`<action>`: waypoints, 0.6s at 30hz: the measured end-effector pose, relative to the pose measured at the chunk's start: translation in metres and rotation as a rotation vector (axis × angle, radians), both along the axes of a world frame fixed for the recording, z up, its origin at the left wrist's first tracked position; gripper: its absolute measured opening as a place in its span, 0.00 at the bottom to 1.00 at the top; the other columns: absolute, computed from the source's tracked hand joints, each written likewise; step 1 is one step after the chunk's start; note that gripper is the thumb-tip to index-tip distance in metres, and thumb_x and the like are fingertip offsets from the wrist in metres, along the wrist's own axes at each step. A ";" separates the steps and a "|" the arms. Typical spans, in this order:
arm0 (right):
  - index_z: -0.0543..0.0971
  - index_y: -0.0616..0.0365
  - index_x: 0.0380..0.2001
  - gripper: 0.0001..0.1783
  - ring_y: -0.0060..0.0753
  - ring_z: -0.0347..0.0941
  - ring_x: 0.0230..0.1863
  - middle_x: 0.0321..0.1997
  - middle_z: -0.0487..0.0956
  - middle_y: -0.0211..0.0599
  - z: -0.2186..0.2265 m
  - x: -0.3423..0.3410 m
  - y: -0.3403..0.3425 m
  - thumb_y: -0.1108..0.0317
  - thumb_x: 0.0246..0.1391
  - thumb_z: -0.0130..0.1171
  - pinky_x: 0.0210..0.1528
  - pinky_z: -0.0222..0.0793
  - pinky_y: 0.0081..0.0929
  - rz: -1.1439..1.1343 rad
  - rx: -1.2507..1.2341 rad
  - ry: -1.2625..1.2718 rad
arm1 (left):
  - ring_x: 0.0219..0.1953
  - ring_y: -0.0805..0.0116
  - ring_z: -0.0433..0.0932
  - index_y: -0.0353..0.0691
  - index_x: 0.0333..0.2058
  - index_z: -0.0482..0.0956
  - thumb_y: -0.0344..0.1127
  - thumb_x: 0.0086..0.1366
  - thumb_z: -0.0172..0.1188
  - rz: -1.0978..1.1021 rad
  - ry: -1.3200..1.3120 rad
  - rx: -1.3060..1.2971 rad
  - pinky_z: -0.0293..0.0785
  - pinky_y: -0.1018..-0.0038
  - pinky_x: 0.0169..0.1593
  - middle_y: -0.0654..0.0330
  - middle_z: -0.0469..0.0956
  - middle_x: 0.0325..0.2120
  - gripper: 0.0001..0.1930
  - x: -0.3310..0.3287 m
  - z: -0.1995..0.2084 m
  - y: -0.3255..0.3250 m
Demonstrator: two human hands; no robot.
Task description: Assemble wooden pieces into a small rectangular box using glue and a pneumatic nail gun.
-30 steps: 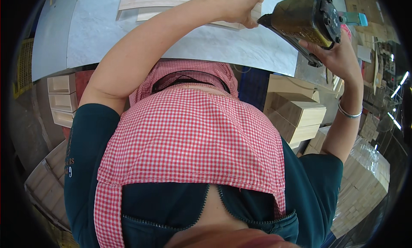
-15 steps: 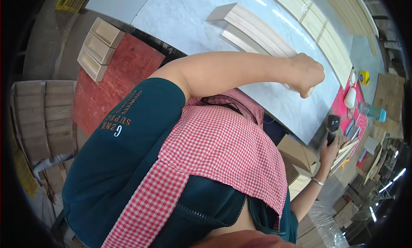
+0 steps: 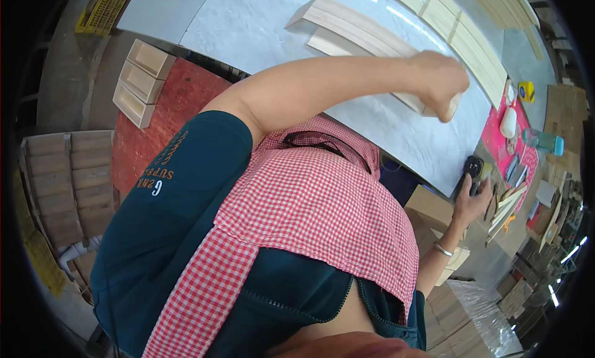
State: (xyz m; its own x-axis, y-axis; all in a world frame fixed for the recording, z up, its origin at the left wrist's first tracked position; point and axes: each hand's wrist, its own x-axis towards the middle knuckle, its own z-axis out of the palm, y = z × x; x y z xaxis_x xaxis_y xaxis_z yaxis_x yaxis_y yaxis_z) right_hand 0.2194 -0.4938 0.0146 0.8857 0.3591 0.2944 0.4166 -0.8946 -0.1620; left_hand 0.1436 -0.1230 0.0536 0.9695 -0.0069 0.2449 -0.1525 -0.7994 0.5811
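Note:
On the marble-patterned table [image 3: 396, 132] a long pale wooden piece [image 3: 347, 23] lies at a slant, with a narrower wooden strip [image 3: 331, 43] along its near side. My left hand [image 3: 440, 85] is closed round the right end of this wood, covering part of it. My left arm stretches across the front of the table. At the table's right corner my right hand [image 3: 474, 202] has its fingers round the grip of a black handheld tool [image 3: 474, 166]. The tool's exact kind cannot be made out.
Long pale boards [image 3: 440, 14] line the far side. Three small wooden boxes [image 3: 141, 82] stand on a red board [image 3: 167, 110] at left. On pink cloth [image 3: 496, 126] at right are a white bottle [image 3: 509, 122] and a teal-lidded jar [image 3: 545, 141]. Thin wooden strips [image 3: 509, 206] lie nearby.
My right hand has moved slightly left and nearer with the black tool, which has turned. My left hand stays at the wood's end and has shifted slightly upward in view.

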 end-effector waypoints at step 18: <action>0.61 0.56 0.72 0.57 0.49 0.70 0.67 0.65 0.75 0.46 0.024 -0.045 0.235 0.57 0.41 0.81 0.67 0.65 0.49 0.848 0.610 0.523 | 0.32 0.72 0.78 0.39 0.53 0.75 0.54 0.57 0.71 -0.192 -0.753 -1.252 0.78 0.73 0.40 0.58 0.80 0.36 0.33 -0.082 0.126 0.140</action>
State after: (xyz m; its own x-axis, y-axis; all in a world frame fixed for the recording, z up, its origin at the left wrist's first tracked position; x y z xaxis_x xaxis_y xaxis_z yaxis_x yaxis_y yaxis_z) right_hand 0.1748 -0.2590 0.0387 0.4940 0.8186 0.2929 0.5983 -0.0757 -0.7977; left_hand 0.0616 0.0166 0.1791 0.6227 0.4736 0.6229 -0.7686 0.2205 0.6006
